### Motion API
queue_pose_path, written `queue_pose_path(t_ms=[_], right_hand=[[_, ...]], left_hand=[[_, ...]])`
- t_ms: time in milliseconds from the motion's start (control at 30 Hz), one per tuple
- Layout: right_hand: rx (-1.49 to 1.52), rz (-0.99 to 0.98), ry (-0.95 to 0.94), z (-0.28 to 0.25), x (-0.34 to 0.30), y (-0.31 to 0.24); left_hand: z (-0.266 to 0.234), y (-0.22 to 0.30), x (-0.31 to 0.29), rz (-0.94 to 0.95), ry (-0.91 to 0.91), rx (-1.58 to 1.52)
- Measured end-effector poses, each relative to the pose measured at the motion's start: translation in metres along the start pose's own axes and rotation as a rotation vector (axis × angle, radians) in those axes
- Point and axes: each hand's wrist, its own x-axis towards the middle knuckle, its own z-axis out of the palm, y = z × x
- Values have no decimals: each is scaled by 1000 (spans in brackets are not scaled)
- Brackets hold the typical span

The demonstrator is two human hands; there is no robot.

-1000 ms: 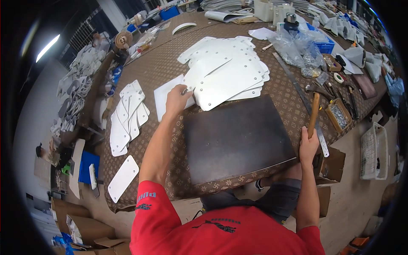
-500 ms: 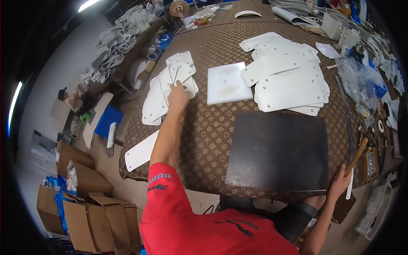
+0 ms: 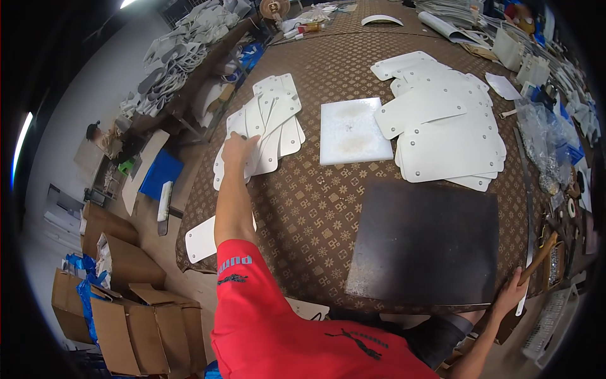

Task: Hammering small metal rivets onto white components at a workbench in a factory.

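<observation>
A fanned pile of white panels with metal rivets at their corners lies on the left of the patterned table. My left hand is at its near edge, thumb and fingers closed on a white panel. At the table's front right edge, my right hand grips a wooden handle that slants up and away; the rest of that tool cannot be made out. One white panel lies apart, partly under my left forearm. A larger stack of riveted white panels spreads at the right.
A white block sits mid-table, and a black mat lies close to me. Along the right edge are a metal strip, clear plastic bags and small tools. Cardboard boxes stand on the floor at left; a person sits beyond.
My left hand has moved left and nearer to me across the left pile, whose top panels have shifted. My right hand keeps the wooden handle. The whole view has shifted slightly.
</observation>
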Motion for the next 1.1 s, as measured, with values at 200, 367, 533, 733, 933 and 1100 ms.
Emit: queue_pose_path(t_ms=[200, 367, 533, 733, 933, 1100], right_hand=[[7, -41, -14, 1, -4, -15], [9, -89, -2, -9, -6, -10], [67, -54, -41, -16, 2, 11], [117, -9, -79, 14, 2, -9], [295, 213, -141, -14, -4, -32], [429, 306, -185, -22, -35, -61]], left_hand=[[-15, -19, -22, 185, 154, 159], [-41, 16, -137, 845, 488, -123], [-18, 86, -281, 1478, 363, -213], [46, 114, -392, 1683, -243, -300], [27, 86, -384, 1014, -836, -784], [28, 67, -352, 514, -566, -1088]])
